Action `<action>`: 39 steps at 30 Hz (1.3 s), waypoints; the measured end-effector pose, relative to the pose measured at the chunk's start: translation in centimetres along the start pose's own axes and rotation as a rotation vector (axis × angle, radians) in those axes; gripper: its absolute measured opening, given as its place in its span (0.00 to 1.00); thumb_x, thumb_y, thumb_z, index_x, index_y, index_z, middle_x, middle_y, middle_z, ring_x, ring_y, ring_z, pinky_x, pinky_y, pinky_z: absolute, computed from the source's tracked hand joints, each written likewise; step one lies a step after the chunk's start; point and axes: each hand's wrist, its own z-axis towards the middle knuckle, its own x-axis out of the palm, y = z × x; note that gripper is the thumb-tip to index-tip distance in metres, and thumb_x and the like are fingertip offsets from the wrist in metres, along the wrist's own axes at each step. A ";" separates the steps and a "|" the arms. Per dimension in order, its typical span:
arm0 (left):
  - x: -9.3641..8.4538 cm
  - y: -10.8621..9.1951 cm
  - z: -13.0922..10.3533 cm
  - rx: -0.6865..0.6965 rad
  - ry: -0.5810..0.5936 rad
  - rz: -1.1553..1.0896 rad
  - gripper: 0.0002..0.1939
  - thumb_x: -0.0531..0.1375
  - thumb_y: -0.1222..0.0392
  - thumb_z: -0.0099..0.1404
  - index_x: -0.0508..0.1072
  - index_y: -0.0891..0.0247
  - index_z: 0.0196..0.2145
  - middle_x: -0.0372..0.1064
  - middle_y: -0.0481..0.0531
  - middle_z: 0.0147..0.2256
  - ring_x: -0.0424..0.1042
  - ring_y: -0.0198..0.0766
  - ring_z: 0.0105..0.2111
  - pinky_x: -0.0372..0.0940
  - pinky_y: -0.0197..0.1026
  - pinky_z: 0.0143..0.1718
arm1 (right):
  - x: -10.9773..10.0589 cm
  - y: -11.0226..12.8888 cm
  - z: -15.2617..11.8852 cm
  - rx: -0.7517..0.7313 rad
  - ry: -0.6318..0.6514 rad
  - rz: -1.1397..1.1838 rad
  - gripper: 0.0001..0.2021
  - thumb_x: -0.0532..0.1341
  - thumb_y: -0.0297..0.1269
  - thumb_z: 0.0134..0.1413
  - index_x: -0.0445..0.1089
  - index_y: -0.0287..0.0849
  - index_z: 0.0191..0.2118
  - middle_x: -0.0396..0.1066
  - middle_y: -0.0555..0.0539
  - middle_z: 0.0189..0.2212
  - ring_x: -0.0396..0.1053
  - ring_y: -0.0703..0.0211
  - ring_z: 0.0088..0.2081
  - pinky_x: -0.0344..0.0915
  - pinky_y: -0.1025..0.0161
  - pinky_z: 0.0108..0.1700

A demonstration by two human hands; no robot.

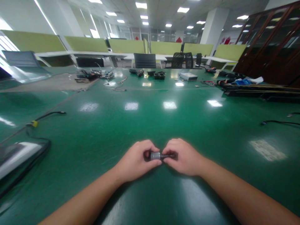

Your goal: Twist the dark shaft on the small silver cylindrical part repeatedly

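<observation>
Between my hands lies a small cylindrical metal part (155,156), silvery in the middle, with a thinner dark shaft (167,156) pointing right. My left hand (140,159) is curled round the thick silvery end, thumb below and fingers above. My right hand (182,157) pinches the dark shaft, its fingertips close to those of the left. The part is level, low over the green table (150,125) or resting on it; which one I cannot tell. Its two ends are partly hidden inside my hands.
A cable with a yellow tag (34,123) and a grey-white device (21,156) are at the left. Black cables (278,122) lie at the right. Tools, a white box (188,76) and long dark bars (262,92) sit toward the far edge, with chairs beyond.
</observation>
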 end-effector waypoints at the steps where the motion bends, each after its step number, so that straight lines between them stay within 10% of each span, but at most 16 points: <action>1: 0.0 0.0 0.0 -0.002 -0.001 0.000 0.10 0.69 0.55 0.61 0.76 0.61 0.37 0.70 0.47 0.32 0.68 0.37 0.32 0.57 0.37 0.34 | 0.0 0.0 0.0 0.001 0.000 -0.002 0.04 0.67 0.32 0.54 0.75 0.44 0.37 0.74 0.50 0.33 0.69 0.58 0.38 0.59 0.59 0.44; 39: -0.1 -0.3 0.0 -0.019 -0.008 0.013 0.10 0.69 0.55 0.60 0.76 0.61 0.36 0.71 0.47 0.32 0.68 0.37 0.32 0.58 0.37 0.34 | -0.7 -0.2 -0.1 0.037 0.000 -0.027 0.05 0.70 0.35 0.50 0.75 0.43 0.33 0.75 0.51 0.30 0.71 0.59 0.35 0.59 0.59 0.43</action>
